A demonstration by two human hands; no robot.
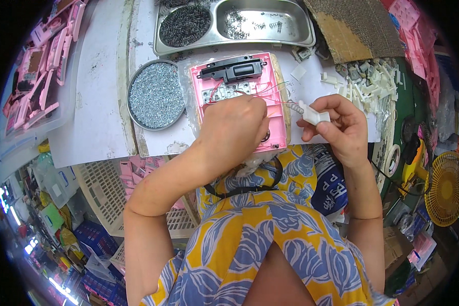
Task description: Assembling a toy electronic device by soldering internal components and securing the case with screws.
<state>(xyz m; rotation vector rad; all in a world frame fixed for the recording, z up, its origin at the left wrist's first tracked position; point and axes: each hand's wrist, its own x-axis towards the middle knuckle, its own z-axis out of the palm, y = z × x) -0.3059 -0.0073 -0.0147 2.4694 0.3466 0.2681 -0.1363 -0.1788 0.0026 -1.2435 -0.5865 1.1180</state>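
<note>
In front of me lies a pink plastic housing point(277, 127) with a black plastic module point(239, 71) across its far end. Thin red wires point(264, 96) run from a metal-coloured strip inside it. My left hand point(234, 122) is closed over the middle of the housing, back upward; its fingertips and anything in them are hidden. To the right of the housing, my right hand point(346, 130) pinches a small white plastic part point(315, 115) between thumb and fingers. A coil spring point(294, 106) sticks out from the left end of that part.
Small screws fill a round metal dish point(131, 109) on the left. Springs lie in a steel tray point(311, 41) at the back. Loose white plastic parts point(372, 89) are heaped at the right, below brown cardboard point(359, 30). A yellow fan point(443, 188) stands at far right.
</note>
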